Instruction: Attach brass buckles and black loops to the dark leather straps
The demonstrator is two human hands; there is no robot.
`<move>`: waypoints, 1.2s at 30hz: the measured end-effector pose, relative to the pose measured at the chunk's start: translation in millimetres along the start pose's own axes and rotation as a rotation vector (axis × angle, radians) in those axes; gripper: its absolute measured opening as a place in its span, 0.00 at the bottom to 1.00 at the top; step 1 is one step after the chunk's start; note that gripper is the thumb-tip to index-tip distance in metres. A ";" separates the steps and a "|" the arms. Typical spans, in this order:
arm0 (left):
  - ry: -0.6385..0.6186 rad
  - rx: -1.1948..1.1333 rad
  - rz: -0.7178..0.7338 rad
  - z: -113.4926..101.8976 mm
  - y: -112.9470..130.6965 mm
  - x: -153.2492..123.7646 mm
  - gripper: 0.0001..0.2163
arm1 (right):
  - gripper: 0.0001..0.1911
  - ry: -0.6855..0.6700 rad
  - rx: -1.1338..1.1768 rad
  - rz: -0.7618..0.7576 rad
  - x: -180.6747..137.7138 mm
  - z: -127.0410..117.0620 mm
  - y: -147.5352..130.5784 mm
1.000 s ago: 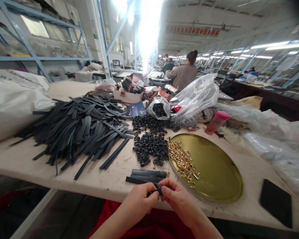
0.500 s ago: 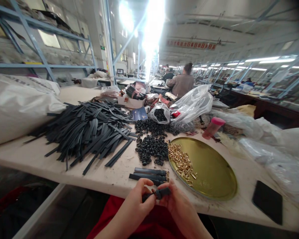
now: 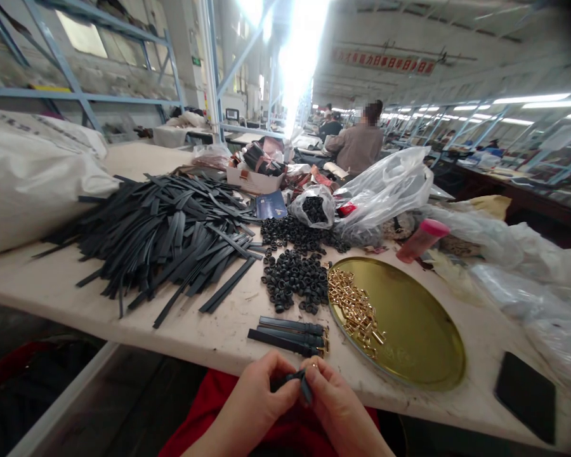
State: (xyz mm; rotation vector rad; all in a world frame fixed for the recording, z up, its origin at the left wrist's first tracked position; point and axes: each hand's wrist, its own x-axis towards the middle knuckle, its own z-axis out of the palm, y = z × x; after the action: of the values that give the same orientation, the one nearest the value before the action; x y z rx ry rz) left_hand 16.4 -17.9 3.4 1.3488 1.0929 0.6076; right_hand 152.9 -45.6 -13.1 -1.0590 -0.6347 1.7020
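Observation:
Near the table's front edge, my left hand (image 3: 259,397) and my right hand (image 3: 335,400) are closed on one dark strap (image 3: 306,388), pinched between the fingertips. A small glint of gold metal shows at my right fingertips; most of the strap is hidden by the fingers. Just beyond lie several finished-looking dark straps (image 3: 285,336) side by side, with gold buckles (image 3: 325,339) at their right ends. A heap of small black loops (image 3: 295,279) is spread behind them. To the right, a round gold tray (image 3: 413,324) bears a pile of gold buckles (image 3: 354,308).
A big pile of dark strips (image 3: 166,235) covers the table's left part, beside a white sack (image 3: 33,184). A clear bag of loops (image 3: 313,209), a pink-lidded jar (image 3: 422,241), plastic bags (image 3: 518,254) and a black flat slab (image 3: 526,395) lie around. A person (image 3: 359,143) sits farther back.
The strap has turned in my hands, its free end now pointing downward instead of out to the right. My right fingers have drawn closer to my left. The view has shifted slightly.

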 end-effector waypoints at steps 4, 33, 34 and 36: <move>-0.080 -0.286 -0.070 -1.8 -2.4 7.3 0.15 | 0.17 0.241 -0.424 -0.218 12.4 -6.9 -0.6; -0.259 -0.345 -0.378 5.4 -6.3 20.6 0.09 | 0.05 -0.241 -1.243 -0.390 9.2 -45.7 -13.1; -0.285 -0.321 -0.356 5.1 -6.3 19.1 0.10 | 0.04 -0.242 -1.236 -0.382 7.7 -47.3 -11.8; -0.327 -0.285 -0.326 4.1 -6.0 15.7 0.11 | 0.04 -0.248 -1.224 -0.380 4.2 -49.3 -10.7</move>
State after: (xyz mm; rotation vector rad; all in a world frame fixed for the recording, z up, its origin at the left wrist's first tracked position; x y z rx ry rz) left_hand 25.1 -7.2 -7.1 0.9552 0.8934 0.2758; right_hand 200.5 -41.0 -29.6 -1.3767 -2.0337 1.0176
